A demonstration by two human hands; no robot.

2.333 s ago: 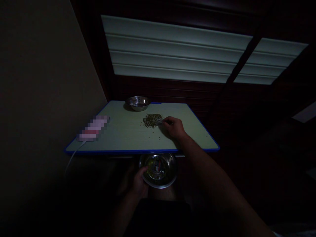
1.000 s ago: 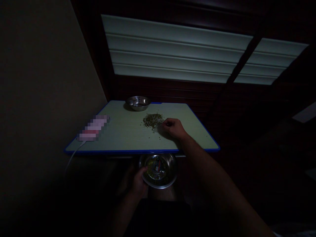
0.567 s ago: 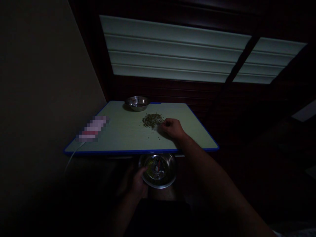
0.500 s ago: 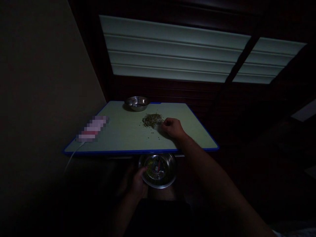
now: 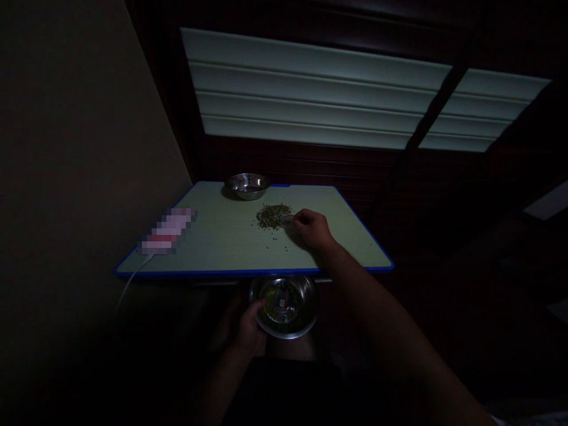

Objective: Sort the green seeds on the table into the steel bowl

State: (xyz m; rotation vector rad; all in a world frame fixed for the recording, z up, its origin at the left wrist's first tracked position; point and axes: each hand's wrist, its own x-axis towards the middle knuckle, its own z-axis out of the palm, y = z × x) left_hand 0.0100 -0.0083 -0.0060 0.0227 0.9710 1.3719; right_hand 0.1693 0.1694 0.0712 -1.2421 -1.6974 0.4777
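My left hand (image 5: 252, 327) grips the left rim of a steel bowl (image 5: 306, 322) below the table's front edge. Inside the bowl are greenish bits and a dark and red patch, too dim to make out. On the tabletop lies a loose pile of small greenish-brown beans or seeds (image 5: 269, 216), with a few strays in front of it. At the pile's right side, my right hand (image 5: 313, 229) is closed in a pinch on a small clear plastic piece (image 5: 286, 220). The piece touches the pile's edge; its exact kind is unclear.
A second steel bowl (image 5: 247, 188) stands at the back left of the pale, blue-edged table (image 5: 222, 248). To the left lies a blurred-out pink device (image 5: 166, 232) with a white cable (image 5: 129, 284). A wall rises at the left, dark wood with pale slats behind.
My right hand has shifted very slightly, and the clear piece at the pile's edge shows more sharply. My left hand and the bowl have hardly moved.
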